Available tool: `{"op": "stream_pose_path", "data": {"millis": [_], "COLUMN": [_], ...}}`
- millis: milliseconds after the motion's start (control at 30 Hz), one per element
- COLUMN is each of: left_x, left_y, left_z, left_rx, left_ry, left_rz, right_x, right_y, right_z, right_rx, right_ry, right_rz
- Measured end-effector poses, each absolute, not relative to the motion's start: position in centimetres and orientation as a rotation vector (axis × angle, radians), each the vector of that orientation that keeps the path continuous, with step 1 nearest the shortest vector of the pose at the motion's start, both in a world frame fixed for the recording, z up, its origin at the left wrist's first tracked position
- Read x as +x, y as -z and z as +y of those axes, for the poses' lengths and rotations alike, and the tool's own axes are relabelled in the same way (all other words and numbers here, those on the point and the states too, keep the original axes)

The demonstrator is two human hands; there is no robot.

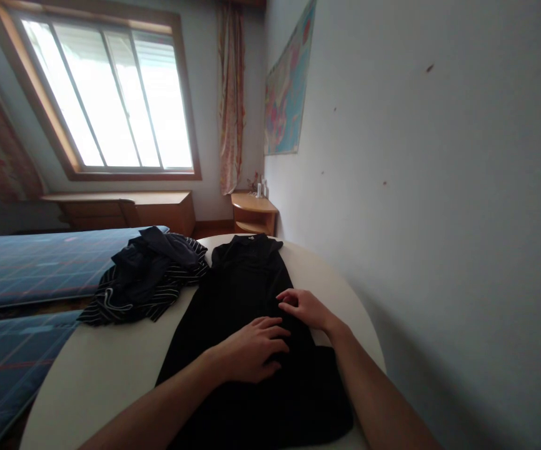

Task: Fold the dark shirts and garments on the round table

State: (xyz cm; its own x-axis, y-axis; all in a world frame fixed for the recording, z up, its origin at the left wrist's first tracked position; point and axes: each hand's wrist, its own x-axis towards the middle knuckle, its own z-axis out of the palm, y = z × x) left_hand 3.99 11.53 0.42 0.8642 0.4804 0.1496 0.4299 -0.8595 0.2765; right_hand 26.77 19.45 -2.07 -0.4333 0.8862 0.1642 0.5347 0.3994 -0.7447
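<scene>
A black collared garment (240, 294) lies spread lengthwise on a round white table (106, 369), its collar at the far edge. What looks like a sleeve lies folded out at its lower right. My left hand (254, 350) is over the middle of the garment, palm down, fingers apart and holding nothing. Farther off and to the right, my right hand (305, 307) is by the garment's right edge. Its fingers are curved with a gap between thumb and forefinger, and I see nothing in them. Whether either hand touches the cloth is hard to tell.
A heap of dark and striped clothes (151, 275) sits at the table's left edge. Beyond it are blue plaid mattresses (40, 265). A white wall (439, 219) stands close on the right. A wooden desk (167, 199) and a corner shelf (254, 203) are by the window.
</scene>
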Motion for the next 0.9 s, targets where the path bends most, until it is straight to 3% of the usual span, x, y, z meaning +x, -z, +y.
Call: {"op": "stream_pose_path", "data": {"millis": [433,633,900], "left_x": [6.2,6.0,6.2], "left_y": [-1.1,-2.3,-2.2], "left_z": [8.1,6.7,6.2], "left_rx": [2.803,2.742,2.663], "left_ry": [-0.089,-0.075,-0.065], "left_rz": [0.473,0.435,0.359], "right_x": [26.8,27.5,27.5], "right_y": [2.3,2.7,2.4], "right_z": [19.5,20.0,20.1], "right_rx": [-1.237,-1.556,-1.792], "right_ry": [-0.643,-0.235,-0.230], "right_rz": [-2.128,-2.102,-2.010]}}
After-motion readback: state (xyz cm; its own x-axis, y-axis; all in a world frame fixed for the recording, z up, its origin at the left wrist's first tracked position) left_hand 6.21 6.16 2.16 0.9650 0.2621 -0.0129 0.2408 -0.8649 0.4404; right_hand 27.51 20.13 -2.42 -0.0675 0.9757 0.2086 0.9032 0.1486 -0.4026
